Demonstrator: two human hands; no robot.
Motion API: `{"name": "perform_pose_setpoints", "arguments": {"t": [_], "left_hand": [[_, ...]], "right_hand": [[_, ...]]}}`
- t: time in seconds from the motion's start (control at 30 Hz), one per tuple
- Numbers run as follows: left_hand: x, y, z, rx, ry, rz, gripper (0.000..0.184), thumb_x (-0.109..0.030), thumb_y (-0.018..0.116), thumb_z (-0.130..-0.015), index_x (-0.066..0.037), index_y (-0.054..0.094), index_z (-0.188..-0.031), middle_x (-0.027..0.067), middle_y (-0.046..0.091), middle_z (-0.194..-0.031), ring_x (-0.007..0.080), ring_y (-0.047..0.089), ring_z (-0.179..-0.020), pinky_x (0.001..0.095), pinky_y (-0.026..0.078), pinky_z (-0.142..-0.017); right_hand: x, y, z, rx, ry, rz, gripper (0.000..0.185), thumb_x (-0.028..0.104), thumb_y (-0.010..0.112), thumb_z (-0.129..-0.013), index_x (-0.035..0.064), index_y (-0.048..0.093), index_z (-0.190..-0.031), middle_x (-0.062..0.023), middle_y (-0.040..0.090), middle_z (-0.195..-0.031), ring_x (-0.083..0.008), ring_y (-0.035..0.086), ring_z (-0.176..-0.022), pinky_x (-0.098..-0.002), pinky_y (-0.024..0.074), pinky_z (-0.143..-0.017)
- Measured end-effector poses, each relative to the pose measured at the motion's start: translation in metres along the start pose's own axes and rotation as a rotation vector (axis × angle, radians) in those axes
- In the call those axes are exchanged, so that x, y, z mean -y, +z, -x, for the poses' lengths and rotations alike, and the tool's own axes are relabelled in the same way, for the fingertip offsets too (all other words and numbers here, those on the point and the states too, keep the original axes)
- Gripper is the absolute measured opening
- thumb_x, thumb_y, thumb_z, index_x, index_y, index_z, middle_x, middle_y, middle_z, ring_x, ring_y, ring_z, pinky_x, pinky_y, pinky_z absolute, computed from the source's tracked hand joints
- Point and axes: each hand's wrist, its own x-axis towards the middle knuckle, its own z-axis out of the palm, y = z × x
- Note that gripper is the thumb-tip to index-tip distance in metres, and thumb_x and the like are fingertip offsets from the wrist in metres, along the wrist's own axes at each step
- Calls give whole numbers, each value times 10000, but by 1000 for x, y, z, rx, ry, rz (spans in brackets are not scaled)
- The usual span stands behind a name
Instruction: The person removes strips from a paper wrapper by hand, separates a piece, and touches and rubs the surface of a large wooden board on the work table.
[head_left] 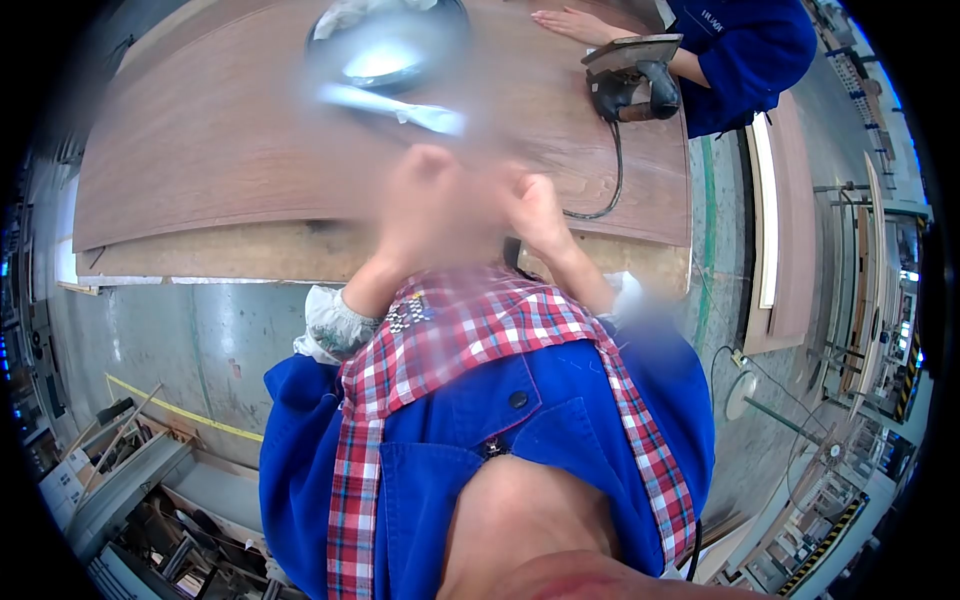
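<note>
My left hand is over the near edge of a large wood veneer sheet, its fingers curled in. Close beside it is my right hand, also with curled fingers. A smeared patch in the view covers the space between the hands, so anything pinched there is hidden. Beyond my hands lies a long white object, too blurred to name. Farther back stands a dark round basin with a white cloth in it.
An electric iron rests at the right, its cord trailing towards my right hand. A co-worker's hand lies on the veneer, with a blue sleeve behind it. Boards stand at the right.
</note>
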Motion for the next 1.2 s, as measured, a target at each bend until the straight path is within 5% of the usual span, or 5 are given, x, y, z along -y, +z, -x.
{"name": "perform_pose_setpoints", "arguments": {"t": [0.33,0.53,0.77,1.0,1.2], "left_hand": [[-4,5,-2,-100,-290,401,44,0,504,-869,-36,496,-893,-9,497,-866,49,483,-783,197,420,-682],[4,-8,-5,-234,-178,310,41,-13,485,-882,-33,498,-915,3,499,-852,60,481,-745,209,425,-683],[30,-11,10,-165,-292,320,73,-45,460,-897,-25,509,-946,15,512,-859,80,527,-749,212,428,-718],[40,-2,22,-7,-554,466,89,-83,463,-909,-49,487,-988,2,504,-831,58,516,-606,176,393,-452],[38,-1,17,33,-407,318,68,-81,483,-902,-58,489,-966,-17,493,-799,11,384,-496,156,293,-386]], "right_hand": [[-2,0,-1,34,-29,142,91,119,601,-823,30,578,-827,6,591,-680,-28,500,-532,-166,393,-472],[-10,-6,0,69,-23,199,104,127,594,-829,25,570,-827,8,585,-685,-29,498,-539,-164,391,-477],[-9,-14,0,-153,40,-162,81,126,543,-859,46,551,-860,-53,637,-873,-30,511,-591,-162,397,-485],[-11,-29,-7,-205,0,-340,65,77,482,-878,37,503,-924,-157,629,-968,-81,592,-649,-155,451,-497],[-9,-30,-7,-207,1,-354,79,97,491,-885,37,500,-935,-158,630,-954,-94,606,-654,-162,468,-505]]}}
